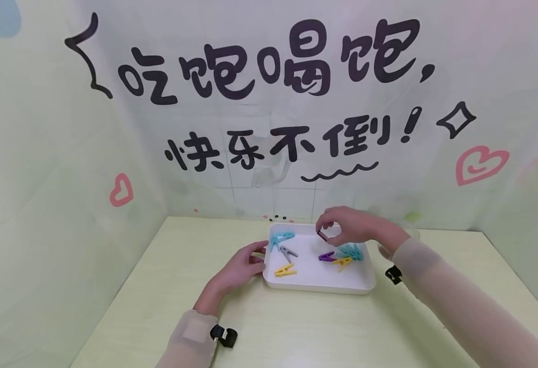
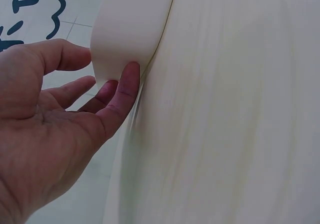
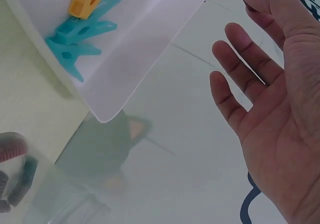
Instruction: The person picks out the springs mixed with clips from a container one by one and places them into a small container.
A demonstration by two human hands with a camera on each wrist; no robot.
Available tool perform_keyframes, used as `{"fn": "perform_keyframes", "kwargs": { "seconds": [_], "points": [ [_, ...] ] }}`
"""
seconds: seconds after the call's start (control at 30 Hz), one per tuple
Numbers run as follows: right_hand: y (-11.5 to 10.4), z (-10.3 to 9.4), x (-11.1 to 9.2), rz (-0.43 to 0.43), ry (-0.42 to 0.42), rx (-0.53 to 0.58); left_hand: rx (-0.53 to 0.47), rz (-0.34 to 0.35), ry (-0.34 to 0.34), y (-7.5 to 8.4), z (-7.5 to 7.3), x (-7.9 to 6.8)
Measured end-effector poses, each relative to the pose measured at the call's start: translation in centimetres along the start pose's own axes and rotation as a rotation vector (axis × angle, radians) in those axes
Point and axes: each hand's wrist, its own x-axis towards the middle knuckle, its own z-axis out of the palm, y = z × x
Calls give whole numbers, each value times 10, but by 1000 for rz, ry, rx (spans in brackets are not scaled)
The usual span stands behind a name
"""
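Observation:
A shallow white tray lies on the table with plastic clothespins inside. My left hand touches the tray's left side with its fingertips, thumb above and fingers loosely bent in the left wrist view. Over the tray's back right part, my right hand pinches a small dark-red ribbed piece; the right wrist view does not show that piece. At the tray's left are teal clothespins, a grey clothespin and a yellow clothespin. At its right are a purple clothespin, another yellow clothespin and teal ones.
Right of the tray, partly behind my right wrist, stands a clear container; ribbed reddish and dark pieces show at it. The pale wooden table meets a printed cloth backdrop behind and at both sides.

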Motion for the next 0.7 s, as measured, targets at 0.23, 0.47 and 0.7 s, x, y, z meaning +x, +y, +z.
{"fn": "perform_keyframes", "kwargs": {
  "seconds": [0.23,0.47,0.7],
  "points": [
    [15,-10,-21,13,56,16,-26,3,0,1,-1,-1],
    [24,-18,-45,30,122,8,-13,0,-10,1,-1,-1],
    [38,-22,-66,72,165,7,-13,-10,0,1,0,0]
  ]
}}
